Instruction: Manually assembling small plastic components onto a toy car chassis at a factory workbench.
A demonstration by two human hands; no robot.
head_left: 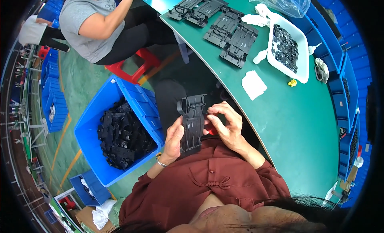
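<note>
A flat black plastic frame part is held over my lap, below the edge of the green table. My left hand grips its lower left side, thumb on top. My right hand pinches at the frame's right edge with fingertips together; something small and red shows just under it, too hidden to name. Several more of these black frames lie in a row at the table's far end.
A blue crate full of black parts stands on the floor at my left. A white tray of small black pieces, a white cloth and a clear bag lie on the table. Another person sits on a red stool.
</note>
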